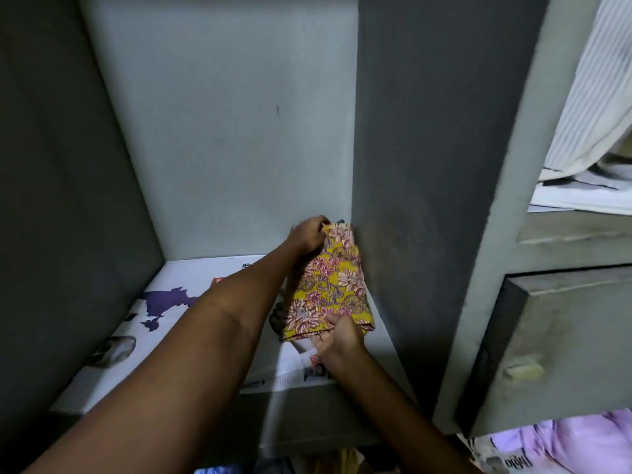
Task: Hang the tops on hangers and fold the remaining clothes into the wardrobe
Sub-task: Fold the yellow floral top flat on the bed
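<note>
A folded yellow cloth with pink flowers lies on the wardrobe shelf, pushed against the grey right-hand wall of the compartment. My left hand grips its far end near the back wall. At the near end, my right hand pinches the cloth's front edge, thumb on top. Both arms reach in from the bottom of the view.
Newspaper lines the shelf. A grey partition bounds the compartment on the right. Beyond it are a striped white cloth on an upper shelf, a closed locker door, and lilac clothing below.
</note>
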The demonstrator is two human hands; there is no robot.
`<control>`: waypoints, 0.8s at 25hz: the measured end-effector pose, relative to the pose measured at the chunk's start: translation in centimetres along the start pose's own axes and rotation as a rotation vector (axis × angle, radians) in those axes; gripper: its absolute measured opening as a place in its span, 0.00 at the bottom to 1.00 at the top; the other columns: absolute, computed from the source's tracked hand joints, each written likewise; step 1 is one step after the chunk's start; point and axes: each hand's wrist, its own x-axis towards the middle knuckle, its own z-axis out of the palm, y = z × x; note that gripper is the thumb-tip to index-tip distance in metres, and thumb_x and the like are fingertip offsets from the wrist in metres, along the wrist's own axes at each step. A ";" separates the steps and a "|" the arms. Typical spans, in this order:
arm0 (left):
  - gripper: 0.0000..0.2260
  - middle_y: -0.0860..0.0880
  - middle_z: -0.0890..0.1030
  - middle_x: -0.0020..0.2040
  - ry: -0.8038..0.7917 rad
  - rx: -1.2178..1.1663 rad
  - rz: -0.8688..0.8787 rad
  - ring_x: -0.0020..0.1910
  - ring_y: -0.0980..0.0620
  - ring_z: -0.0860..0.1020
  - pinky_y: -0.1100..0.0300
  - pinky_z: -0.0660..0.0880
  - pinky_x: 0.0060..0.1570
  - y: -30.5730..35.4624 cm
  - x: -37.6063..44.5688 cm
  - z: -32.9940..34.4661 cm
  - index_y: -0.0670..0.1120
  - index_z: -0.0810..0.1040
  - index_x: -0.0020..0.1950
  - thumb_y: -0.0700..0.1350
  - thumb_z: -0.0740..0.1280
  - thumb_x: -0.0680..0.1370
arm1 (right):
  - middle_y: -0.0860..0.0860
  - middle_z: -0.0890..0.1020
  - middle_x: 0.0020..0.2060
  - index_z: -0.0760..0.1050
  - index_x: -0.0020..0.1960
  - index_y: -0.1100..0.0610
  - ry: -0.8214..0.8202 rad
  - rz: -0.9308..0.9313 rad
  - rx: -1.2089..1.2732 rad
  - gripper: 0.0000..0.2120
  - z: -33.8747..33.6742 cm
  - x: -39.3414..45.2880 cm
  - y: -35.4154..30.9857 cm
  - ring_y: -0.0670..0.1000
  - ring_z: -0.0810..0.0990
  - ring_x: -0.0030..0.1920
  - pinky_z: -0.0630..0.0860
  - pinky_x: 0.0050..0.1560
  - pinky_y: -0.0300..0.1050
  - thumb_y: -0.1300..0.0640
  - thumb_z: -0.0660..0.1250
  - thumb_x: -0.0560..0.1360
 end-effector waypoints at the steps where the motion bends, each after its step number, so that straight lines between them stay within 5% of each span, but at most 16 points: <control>1: 0.16 0.43 0.75 0.65 -0.034 -0.009 -0.001 0.64 0.42 0.72 0.47 0.67 0.64 -0.5 0.0 1.0 0.45 0.71 0.67 0.44 0.60 0.79 | 0.65 0.71 0.64 0.70 0.53 0.64 0.004 0.015 0.019 0.05 0.0 0.3 0.0 0.62 0.70 0.66 0.66 0.68 0.56 0.66 0.60 0.77; 5: 0.20 0.42 0.69 0.69 -0.119 0.210 0.005 0.67 0.42 0.67 0.47 0.61 0.68 -2.4 -0.5 4.2 0.45 0.67 0.71 0.50 0.55 0.81 | 0.64 0.69 0.67 0.60 0.71 0.64 0.007 0.004 0.030 0.21 -0.1 0.7 -0.5 0.62 0.69 0.67 0.65 0.68 0.57 0.63 0.57 0.80; 13: 0.18 0.40 0.73 0.63 0.058 0.287 -0.065 0.64 0.42 0.70 0.48 0.62 0.65 -2.8 0.3 3.5 0.40 0.71 0.64 0.51 0.57 0.80 | 0.63 0.70 0.67 0.60 0.72 0.62 0.015 -0.037 0.031 0.19 -0.4 0.8 -0.3 0.63 0.70 0.66 0.67 0.63 0.61 0.63 0.51 0.82; 17: 0.16 0.38 0.73 0.62 0.038 0.092 -0.044 0.62 0.40 0.71 0.50 0.66 0.62 -3.5 0.4 3.3 0.38 0.72 0.63 0.45 0.59 0.80 | 0.63 0.71 0.65 0.62 0.69 0.61 0.110 -0.139 0.046 0.17 0.2 0.8 0.3 0.63 0.72 0.64 0.68 0.63 0.61 0.62 0.54 0.81; 20: 0.15 0.37 0.75 0.62 0.069 -0.233 -0.034 0.61 0.40 0.73 0.56 0.69 0.59 -4.1 -0.1 3.0 0.35 0.73 0.63 0.37 0.62 0.77 | 0.63 0.78 0.53 0.66 0.65 0.60 -0.030 -0.065 -0.191 0.14 -0.7 -2.0 -0.4 0.62 0.79 0.51 0.76 0.54 0.56 0.57 0.58 0.81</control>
